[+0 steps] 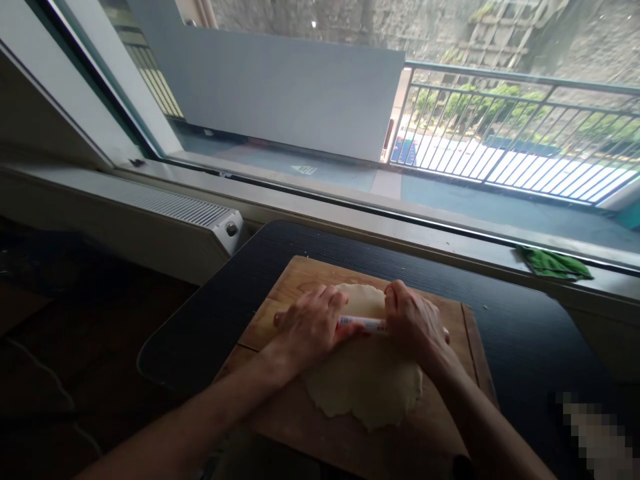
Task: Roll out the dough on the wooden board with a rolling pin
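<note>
You've got a white radiator [165,213] at left, green cloth [555,263] on the windowsill [350,222] at right. Outside, you see a grey panel [295,93] and metal railing [520,133]. Pale cable [56,381] lower left.

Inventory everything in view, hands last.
Table: 1, black, centre
Board: 1, brown, on table
Dough: 1, cream, on board
Rolling pin: 1, whitish middle, across dough
Windowsill: 1, pale, beyond table
Cloth: 1, green, on windowsill
Window frame: 1, white, upper left
Radiator: 1, white, left of table
Cable: 1, whitish, lower left
Panel: 1, grey, outside
Railing: 1, grey, outside right
Pixelated patch: 1, pale, lower right
Left hand: 1, bare, on rolling pin
Right hand: 1, bare, on rolling pin
</note>
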The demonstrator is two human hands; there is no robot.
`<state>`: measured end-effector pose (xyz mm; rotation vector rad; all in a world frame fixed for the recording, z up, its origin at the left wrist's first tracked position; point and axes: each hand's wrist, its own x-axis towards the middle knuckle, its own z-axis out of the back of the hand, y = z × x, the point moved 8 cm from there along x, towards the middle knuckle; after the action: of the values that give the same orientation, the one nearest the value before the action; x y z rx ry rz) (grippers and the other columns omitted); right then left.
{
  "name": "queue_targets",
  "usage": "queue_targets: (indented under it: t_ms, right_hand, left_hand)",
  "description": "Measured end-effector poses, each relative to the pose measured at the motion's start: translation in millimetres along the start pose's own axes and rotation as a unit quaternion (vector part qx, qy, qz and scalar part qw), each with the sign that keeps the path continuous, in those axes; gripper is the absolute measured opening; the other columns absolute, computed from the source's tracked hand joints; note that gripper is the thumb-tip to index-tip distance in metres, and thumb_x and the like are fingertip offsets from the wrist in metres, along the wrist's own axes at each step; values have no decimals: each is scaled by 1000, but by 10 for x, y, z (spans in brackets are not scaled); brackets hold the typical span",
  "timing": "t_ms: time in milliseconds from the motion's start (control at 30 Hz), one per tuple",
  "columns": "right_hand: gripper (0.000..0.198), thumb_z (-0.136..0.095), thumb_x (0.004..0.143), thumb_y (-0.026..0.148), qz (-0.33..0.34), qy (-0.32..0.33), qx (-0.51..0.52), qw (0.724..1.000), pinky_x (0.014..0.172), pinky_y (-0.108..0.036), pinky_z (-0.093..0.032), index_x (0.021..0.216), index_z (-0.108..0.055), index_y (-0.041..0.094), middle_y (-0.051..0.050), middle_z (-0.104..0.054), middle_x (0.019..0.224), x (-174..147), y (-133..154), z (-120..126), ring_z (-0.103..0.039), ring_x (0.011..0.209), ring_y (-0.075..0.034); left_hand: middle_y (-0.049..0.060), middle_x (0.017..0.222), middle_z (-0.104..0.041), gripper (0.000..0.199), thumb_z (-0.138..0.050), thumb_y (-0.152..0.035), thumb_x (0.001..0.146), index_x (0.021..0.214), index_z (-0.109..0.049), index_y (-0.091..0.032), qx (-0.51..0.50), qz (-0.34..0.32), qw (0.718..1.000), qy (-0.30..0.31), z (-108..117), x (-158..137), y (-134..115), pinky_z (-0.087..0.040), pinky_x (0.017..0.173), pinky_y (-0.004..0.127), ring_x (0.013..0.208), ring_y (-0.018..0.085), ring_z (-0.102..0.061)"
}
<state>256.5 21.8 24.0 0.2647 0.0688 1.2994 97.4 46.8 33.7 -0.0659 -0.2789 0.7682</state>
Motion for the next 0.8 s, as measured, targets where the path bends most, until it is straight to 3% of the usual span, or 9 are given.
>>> queue_targets:
  t_ms: [100, 167, 300, 400, 467, 667, 800]
  right_hand:
    - [31, -27, 95, 29, -9, 8, 7, 1000, 56, -27, -21, 93, -57, 21, -4, -67, 79, 302, -19, -25, -56, 67, -16]
    - [31, -28, 94, 28, -11, 19, 17, 1000, 57, -27, -22, 94, -58, 21, -4, -67, 80, 300, -28, -47, -57, 69, -16]
    - [29, -30, 94, 29, 9, 7, 24, 1000, 57, -27, -24, 99, -58, 24, -1, -67, 74, -168, -6, -67, -58, 64, -16]
    - [28, -32, 93, 28, 25, -26, 23, 999, 57, -27, -26, 102, -58, 25, 0, -67, 72, -415, 23, -25, -59, 63, -15]
    - [29, -31, 93, 28, 28, -35, 12, 999, 57, -27, -26, 102, -59, 25, -1, -68, 73, -332, 35, 6, -60, 64, -16]
    - [35, -29, 94, 30, 2, -1, -37, 999, 58, -27, -27, 99, -62, 20, -7, -68, 79, 315, 3, 47, -62, 73, -18]
    - [32, -30, 93, 30, 16, 4, -8, 1000, 59, -27, -28, 101, -61, 25, -3, -68, 77, 25, -4, -16, -61, 71, -18]
  left_hand:
    - [5, 84, -61, 43, -28, -49, 93, 88, -58, -19, -7, 47, 999, 4, -31, 254, 50, -40, 70, 34, 79, 21, -56]
    - [5, 81, -61, 40, -26, -40, 95, 83, -58, -19, 8, 49, 999, -3, -38, 248, 10, -39, 69, 34, 78, 20, -56]
    - [6, 84, -57, 34, -29, -32, 94, 79, -57, -18, 37, 45, 997, -50, 12, -85, -90, -39, 70, 34, 78, 19, -53]
    - [6, 83, -56, 32, -30, -30, 93, 79, -57, -19, 35, 27, 998, -46, 4, -205, -142, -39, 73, 34, 80, 19, -53]
    - [6, 85, -57, 31, -29, -30, 94, 82, -56, -19, 34, 44, 997, -45, 2, -104, -97, -39, 71, 32, 82, 19, -53]
    - [3, 80, -63, 33, -29, -33, 95, 79, -55, -20, -3, 131, 991, -1, -47, 376, 99, -38, 65, 30, 75, 18, -58]
    - [4, 80, -62, 32, -31, -31, 94, 76, -55, -20, 11, 90, 994, -56, 61, 114, -45, -37, 68, 30, 80, 19, -56]
